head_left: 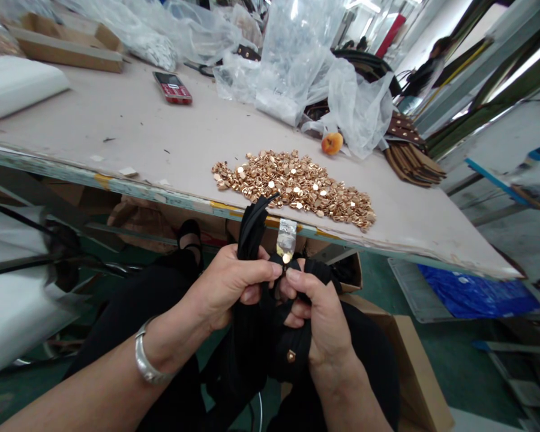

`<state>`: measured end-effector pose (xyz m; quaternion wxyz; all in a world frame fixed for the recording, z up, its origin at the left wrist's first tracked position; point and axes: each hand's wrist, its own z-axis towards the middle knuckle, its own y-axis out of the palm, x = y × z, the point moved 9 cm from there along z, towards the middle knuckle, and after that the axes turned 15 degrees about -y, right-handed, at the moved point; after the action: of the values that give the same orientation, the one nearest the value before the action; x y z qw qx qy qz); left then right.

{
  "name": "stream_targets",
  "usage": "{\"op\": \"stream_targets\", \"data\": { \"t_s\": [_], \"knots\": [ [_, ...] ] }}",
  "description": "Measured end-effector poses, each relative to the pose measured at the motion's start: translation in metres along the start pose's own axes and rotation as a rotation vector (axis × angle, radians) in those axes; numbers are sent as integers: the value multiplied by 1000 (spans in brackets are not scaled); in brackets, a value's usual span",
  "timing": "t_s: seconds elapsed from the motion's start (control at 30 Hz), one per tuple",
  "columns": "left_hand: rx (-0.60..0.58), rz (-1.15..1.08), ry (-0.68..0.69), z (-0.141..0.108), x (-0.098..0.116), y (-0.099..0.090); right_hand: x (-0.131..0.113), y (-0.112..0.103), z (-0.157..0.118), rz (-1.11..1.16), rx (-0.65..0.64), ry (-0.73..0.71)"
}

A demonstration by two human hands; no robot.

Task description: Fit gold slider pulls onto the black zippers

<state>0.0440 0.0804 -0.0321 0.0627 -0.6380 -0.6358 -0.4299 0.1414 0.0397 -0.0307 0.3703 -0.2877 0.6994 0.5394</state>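
Several black straps (252, 231) run through my left hand (234, 277), whose thumb and fingers are closed on them. Opposite it, my right hand (317, 306) pinches black strap material too, with the thumb and fingertips almost meeting those of the left. Between the thumbs a gold stud (287, 258) shows at the lower end of a silver metal tab (287, 235) at the table edge. Another gold stud (291, 356) sits on the strap below my right hand. A heap of small gold studs (297, 186) lies on the table just beyond my hands.
On the table (130, 138) lie a red phone (173, 88), an orange-yellow fruit (332, 143), clear plastic bags (292, 66), a cardboard tray (67, 45) and stacked brown pieces (414, 159). An open cardboard box (414, 366) stands below right. A person (425, 72) is in the background.
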Motion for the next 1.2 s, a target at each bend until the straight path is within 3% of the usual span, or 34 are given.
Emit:
{"op": "stream_targets", "data": {
  "t_s": [0.43,0.67,0.97,1.2],
  "knots": [
    [10,57,70,1,8,3,-3,3,6,-16,16,-32],
    [41,118,193,-5,22,4,-10,-1,9,-104,3,-123],
    [45,219,223,-5,10,-3,-27,-8,15,-416,-104,-246],
    [19,84,161,-4,8,-4,-17,-12,10,-292,-10,-194]
  ]
}}
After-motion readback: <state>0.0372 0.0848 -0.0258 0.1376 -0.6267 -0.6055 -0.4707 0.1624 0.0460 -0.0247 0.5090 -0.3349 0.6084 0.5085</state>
